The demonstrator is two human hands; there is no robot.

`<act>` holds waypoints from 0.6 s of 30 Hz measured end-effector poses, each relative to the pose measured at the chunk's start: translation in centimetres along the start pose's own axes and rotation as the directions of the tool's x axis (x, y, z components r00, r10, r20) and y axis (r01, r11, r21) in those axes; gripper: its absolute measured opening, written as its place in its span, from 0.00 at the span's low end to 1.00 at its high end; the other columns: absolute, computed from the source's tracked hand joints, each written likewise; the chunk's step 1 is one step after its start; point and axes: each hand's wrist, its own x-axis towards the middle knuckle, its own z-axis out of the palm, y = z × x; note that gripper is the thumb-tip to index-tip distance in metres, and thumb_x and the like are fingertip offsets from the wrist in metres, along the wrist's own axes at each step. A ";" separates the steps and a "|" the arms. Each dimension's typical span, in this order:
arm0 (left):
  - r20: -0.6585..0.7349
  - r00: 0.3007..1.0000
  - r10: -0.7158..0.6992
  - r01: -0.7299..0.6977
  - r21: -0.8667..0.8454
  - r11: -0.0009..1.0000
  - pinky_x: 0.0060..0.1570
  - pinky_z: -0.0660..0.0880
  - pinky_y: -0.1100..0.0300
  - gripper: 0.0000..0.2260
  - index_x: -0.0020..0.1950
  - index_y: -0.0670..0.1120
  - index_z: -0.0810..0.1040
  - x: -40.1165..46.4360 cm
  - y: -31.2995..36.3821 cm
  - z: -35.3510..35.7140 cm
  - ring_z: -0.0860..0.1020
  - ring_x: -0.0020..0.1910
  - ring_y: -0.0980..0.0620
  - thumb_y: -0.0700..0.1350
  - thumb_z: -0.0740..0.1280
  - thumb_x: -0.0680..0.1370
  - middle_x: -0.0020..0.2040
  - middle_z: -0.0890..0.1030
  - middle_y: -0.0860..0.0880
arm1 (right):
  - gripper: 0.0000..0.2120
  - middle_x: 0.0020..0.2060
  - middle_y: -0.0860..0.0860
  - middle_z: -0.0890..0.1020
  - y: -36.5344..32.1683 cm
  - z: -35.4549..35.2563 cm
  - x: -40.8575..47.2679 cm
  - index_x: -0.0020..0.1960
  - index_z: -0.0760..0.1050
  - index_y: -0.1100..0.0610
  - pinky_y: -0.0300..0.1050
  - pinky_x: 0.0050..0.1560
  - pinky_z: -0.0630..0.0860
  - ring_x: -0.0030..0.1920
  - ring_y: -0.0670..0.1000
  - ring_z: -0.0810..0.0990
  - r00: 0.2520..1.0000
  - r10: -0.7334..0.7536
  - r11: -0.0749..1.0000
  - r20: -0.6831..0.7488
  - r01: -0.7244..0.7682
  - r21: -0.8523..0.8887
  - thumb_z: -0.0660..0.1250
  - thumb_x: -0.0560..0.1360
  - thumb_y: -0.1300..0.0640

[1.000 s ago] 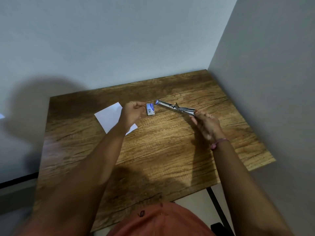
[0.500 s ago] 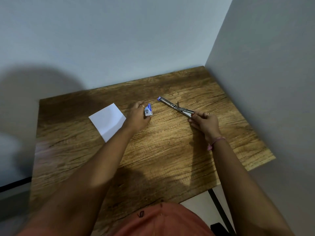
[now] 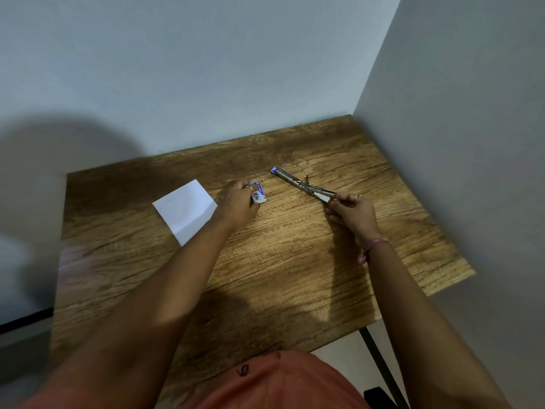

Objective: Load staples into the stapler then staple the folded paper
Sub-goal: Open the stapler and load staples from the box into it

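Head view: staple box [image 3: 259, 195] print illegible.

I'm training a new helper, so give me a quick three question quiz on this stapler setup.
1. True or false: the stapler lies opened out flat on the table.
2. Which hand rests on the staple box: A left, B right?
3. Fill in: the folded paper lies to the ___ of the staple box.

Key: 1 true. 2 A, the left hand; the right hand holds the stapler's near end. 3 left.
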 end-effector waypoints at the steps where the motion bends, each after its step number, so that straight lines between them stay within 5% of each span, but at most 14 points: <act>1: -0.011 1.000 -0.004 0.004 -0.008 1.000 0.64 0.64 0.56 0.20 0.69 0.39 0.70 -0.1 0.0 0.0 0.67 0.69 0.45 0.42 0.64 0.78 0.72 0.66 0.42 | 0.08 0.39 0.53 0.81 0.0 0.0 0.0 0.43 0.75 0.56 0.34 0.31 0.78 0.31 0.42 0.82 1.000 -0.004 1.000 0.005 0.004 0.000 0.68 0.74 0.68; 6: -0.057 0.997 -0.060 0.058 -0.048 0.997 0.60 0.67 0.56 0.18 0.63 0.37 0.74 -0.6 0.0 0.1 0.69 0.67 0.44 0.44 0.67 0.76 0.70 0.68 0.42 | 0.09 0.46 0.56 0.82 0.1 -0.2 -0.1 0.45 0.75 0.55 0.35 0.33 0.79 0.36 0.47 0.82 1.000 -0.019 1.000 0.018 0.019 0.000 0.68 0.73 0.69; 12: -0.123 0.982 -0.144 0.102 -0.297 0.949 0.57 0.68 0.62 0.25 0.69 0.40 0.71 -1.9 0.3 0.1 0.72 0.65 0.48 0.44 0.71 0.74 0.71 0.68 0.44 | 0.17 0.54 0.56 0.80 0.9 -0.6 -0.8 0.59 0.73 0.59 0.36 0.37 0.80 0.43 0.47 0.81 0.998 -0.059 0.998 -0.006 0.059 0.002 0.68 0.72 0.69; 16: -0.110 0.973 -0.205 0.111 -0.551 0.827 0.53 0.74 0.65 0.28 0.69 0.40 0.69 -3.0 0.9 0.2 0.79 0.58 0.51 0.39 0.74 0.71 0.68 0.71 0.44 | 0.15 0.57 0.56 0.78 1.6 -0.3 -2.4 0.58 0.74 0.58 0.52 0.58 0.76 0.54 0.54 0.79 0.929 -0.294 0.936 -0.225 0.231 -0.266 0.70 0.72 0.62; 18: -0.117 0.969 -0.218 0.092 -0.649 0.756 0.45 0.77 0.70 0.29 0.69 0.41 0.69 -3.7 1.4 0.3 0.81 0.51 0.55 0.37 0.75 0.70 0.68 0.70 0.43 | 0.11 0.55 0.56 0.78 1.7 0.4 -3.6 0.55 0.75 0.58 0.54 0.57 0.77 0.53 0.54 0.79 0.909 -0.358 0.912 -0.214 0.292 -0.286 0.69 0.73 0.61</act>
